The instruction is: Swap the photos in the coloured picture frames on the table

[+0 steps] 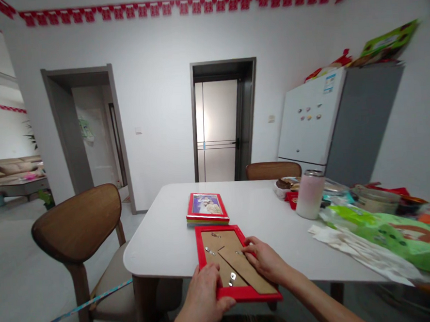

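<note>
A red picture frame point(201, 245) lies face down near the front of the white table, its near end sticking out past the edge. Its brown backing board point(212, 241) carries several small metal clips point(233, 278) and a brown stand leg point(245, 271) that slants toward the lower right. My left hand point(204, 290) grips the frame's near left side, with the thumb along the bottom edge. At the right side, my right hand point(263, 260) is closed, fingertips pressed at the clip beside the stand leg. Just behind lies a stack of frames, topped by a red photo frame point(206, 206) with its picture upward.
On the right of the white table point(161, 232) stand a pink and white bottle point(311, 194), a white cloth point(362, 251), green packaging point(390, 233) and bowls. A wooden chair point(78, 223) is at the left, another chair point(274, 170) behind the table. A fridge point(303, 121) stands at back right.
</note>
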`<state>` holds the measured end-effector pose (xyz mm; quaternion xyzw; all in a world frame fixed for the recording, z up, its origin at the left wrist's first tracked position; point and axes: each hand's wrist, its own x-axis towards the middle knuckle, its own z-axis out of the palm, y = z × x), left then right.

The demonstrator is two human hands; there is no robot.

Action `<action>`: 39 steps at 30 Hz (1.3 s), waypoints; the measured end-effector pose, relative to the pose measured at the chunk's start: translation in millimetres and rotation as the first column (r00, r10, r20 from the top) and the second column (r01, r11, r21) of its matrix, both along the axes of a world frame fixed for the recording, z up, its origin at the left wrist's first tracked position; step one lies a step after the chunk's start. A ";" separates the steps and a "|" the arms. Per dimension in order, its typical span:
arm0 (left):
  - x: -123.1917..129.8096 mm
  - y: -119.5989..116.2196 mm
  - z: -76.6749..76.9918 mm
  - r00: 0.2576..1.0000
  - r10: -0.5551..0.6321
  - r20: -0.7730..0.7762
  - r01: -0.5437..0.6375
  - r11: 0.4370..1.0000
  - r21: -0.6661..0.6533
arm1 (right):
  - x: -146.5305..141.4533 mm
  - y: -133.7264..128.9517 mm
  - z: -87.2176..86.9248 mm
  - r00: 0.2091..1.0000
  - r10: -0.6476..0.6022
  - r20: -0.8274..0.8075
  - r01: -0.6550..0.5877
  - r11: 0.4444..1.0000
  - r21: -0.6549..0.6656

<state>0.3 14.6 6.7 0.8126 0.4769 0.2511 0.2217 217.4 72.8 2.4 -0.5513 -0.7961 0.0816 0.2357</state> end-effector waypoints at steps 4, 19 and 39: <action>-3.6 3.8 -4.1 0.999 -0.017 0.033 0.017 1.000 0.009 | 6.8 -7.5 -2.6 0.998 0.028 -0.047 -0.026 0.998 0.049; -6.1 10.6 -11.0 0.998 -0.042 0.046 0.040 0.998 0.048 | -39.5 -55.8 16.7 0.942 0.292 0.164 -0.313 0.942 0.120; -13.6 13.7 -6.8 0.997 -0.068 0.027 0.067 0.997 0.021 | -39.1 -53.7 16.0 0.867 0.412 0.282 -0.442 0.896 0.050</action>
